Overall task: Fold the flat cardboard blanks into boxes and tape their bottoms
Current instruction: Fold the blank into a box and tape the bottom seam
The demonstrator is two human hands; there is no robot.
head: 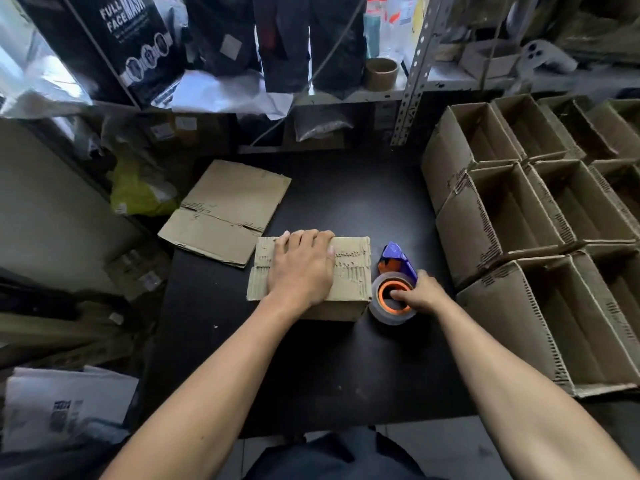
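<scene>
A folded brown cardboard box [349, 271] stands on the black table [329, 358] with its closed flaps facing up. My left hand [301, 268] lies flat on those flaps, pressing them down, fingers spread over the far edge. Right of the box sits a tape dispenser [394, 282] with a blue-purple blade guard, an orange core and a clear tape roll. My right hand [420, 294] grips it, fingers hooked into the orange core. A flat cardboard blank [225, 211] lies at the table's far left, hanging over the edge.
Several open folded boxes [540, 220] are stacked in rows along the right side. A metal shelf [412, 84] at the back holds a black "Full Face Mask" carton [131, 46], dark bags and an empty tape core [381, 74]. White bags [65, 407] lie low at left.
</scene>
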